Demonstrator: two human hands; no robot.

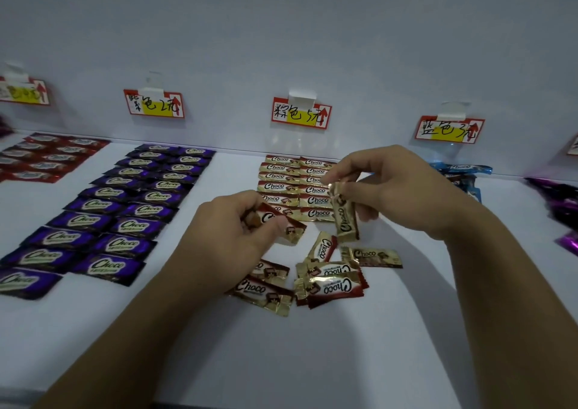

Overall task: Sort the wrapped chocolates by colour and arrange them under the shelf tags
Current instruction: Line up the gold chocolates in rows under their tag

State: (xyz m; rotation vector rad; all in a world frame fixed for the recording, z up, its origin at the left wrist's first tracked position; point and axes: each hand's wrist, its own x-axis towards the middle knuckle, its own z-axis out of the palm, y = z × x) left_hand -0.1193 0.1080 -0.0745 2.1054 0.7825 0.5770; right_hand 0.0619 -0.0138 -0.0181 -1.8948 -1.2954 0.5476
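Over white shelf (312,361), both hands (237,224) (397,186) pinch brown chocolates (345,214).

A white shelf surface (312,361) is backed by a plain pale wall (281,17); a grey strip (18,397) is seen along its near edge.

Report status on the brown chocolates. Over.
Left hand grips one brown-and-gold wrapped chocolate; right hand pinches a second brown-and-gold chocolate by one end. Two brown rows laid under the middle red-and-yellow paper tag; loose brown pile waiting. Nothing blocking.
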